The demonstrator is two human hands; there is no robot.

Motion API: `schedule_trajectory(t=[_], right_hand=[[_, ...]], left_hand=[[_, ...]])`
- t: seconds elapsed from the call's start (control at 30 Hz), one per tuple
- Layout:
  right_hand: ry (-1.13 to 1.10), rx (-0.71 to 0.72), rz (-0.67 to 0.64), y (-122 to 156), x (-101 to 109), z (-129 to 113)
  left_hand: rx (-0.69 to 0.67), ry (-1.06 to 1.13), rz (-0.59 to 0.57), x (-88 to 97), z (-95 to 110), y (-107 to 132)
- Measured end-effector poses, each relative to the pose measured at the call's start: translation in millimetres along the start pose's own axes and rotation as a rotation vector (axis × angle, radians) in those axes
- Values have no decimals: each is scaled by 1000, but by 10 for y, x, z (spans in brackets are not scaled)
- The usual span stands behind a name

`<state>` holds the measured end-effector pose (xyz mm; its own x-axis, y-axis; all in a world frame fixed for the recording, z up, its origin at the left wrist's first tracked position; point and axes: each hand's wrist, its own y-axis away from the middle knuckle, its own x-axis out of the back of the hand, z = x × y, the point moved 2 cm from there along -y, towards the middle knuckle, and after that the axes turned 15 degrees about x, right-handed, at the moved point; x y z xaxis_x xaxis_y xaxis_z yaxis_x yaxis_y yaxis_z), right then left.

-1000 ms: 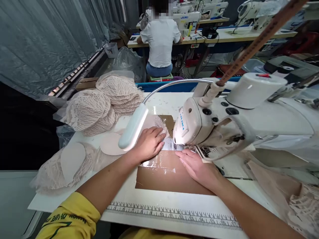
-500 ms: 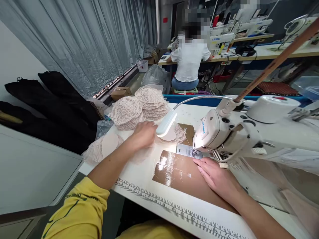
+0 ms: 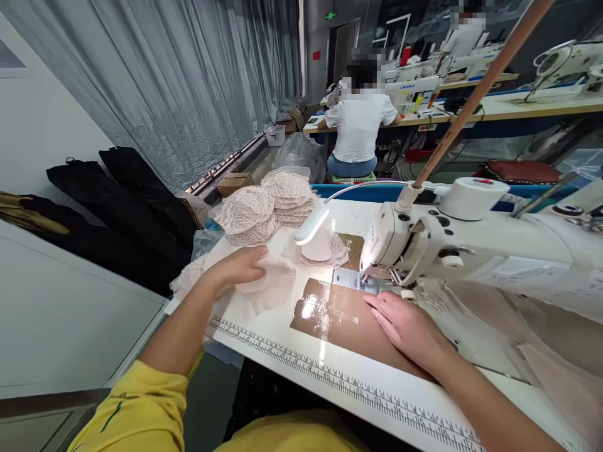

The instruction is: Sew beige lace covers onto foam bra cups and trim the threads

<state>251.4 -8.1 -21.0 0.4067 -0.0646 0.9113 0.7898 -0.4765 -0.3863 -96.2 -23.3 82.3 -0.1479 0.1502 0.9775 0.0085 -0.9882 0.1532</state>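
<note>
Your white table [image 3: 353,213] bears a large white sewing machine [image 3: 471,232], its head end toward your left. A brown board [image 3: 339,320] lies on your side of the sewing machine's needle and reaches out to the left of it, with shiny clear patches on its surface. Two lace stacks [image 3: 247,213] sit close together, well to the left of the sewing machine's head. Your right hand [image 3: 409,323] rests palm down on the board, just on your side of the sewing machine's head; its fingers are stretched out nearly side by side and grasp nothing. Your left hand [image 3: 240,267] is well to the left of the sewing machine, at a sheer pale piece [image 3: 271,289] on the table. Its thumb and index finger show a small gap; you cannot tell from this view whether they pinch the fabric. A lace piece [image 3: 340,251] with a pale oval [image 3: 316,248] on it lies just left of the sewing machine's head.
</note>
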Motion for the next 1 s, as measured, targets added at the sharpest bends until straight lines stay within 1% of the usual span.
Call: schedule_trajectory(t=[0.03, 0.07, 0.1, 0.17, 0.2, 0.27, 0.3, 0.33, 0.37, 0.43, 0.5, 0.57, 0.63, 0.73, 0.8, 0.9, 0.93, 1.0], right_hand=[[-3, -6, -17, -1, 3, -2], [-7, -14, -31, -3, 7, -4], [-13, -25, -41, -5, 14, -7], [-35, -52, -30, -7, 45, -19], [-56, -60, -1, -6, 72, -31], [-117, -48, 90, -1, 143, -70], [-157, -25, 134, 1, 180, -96], [-201, 12, 166, 2, 211, -128], [-244, 57, 175, 1, 232, -162], [-303, 154, 122, -6, 232, -226], [-304, 210, 18, -13, 182, -267], [-281, 198, -64, -19, 117, -274], [-272, 159, -88, -27, 74, -264], [-270, 129, -97, -43, 63, -258], [-253, 115, -111, -47, 80, -263], [-276, 148, -130, -34, 124, -294], [-320, 183, -119, -27, 145, -309], [-436, 229, -35, -16, 196, -322]], left_hand=[[-42, 67, -29, 52, -16, 129], [-116, 271, -128, 93, -19, 253], [-178, 442, -260, 116, -10, 362], [-237, 653, -486, 111, 65, 498], [-263, 697, -561, 76, 144, 515], [-336, 660, -655, -71, 384, 443], [-378, 625, -641, -172, 532, 361], [-411, 586, -598, -286, 687, 259], [-425, 532, -530, -403, 838, 148], [-352, 475, -449, -624, 1085, -66], [-305, 483, -476, -775, 1230, -224], [-254, 512, -525, -838, 1245, -345], [-190, 536, -538, -839, 1156, -455], [-104, 541, -482, -799, 966, -588], [-75, 535, -431, -775, 890, -624], [-84, 545, -389, -764, 914, -595], [-98, 564, -398, -771, 952, -576], [-144, 619, -476, -802, 1050, -542]])
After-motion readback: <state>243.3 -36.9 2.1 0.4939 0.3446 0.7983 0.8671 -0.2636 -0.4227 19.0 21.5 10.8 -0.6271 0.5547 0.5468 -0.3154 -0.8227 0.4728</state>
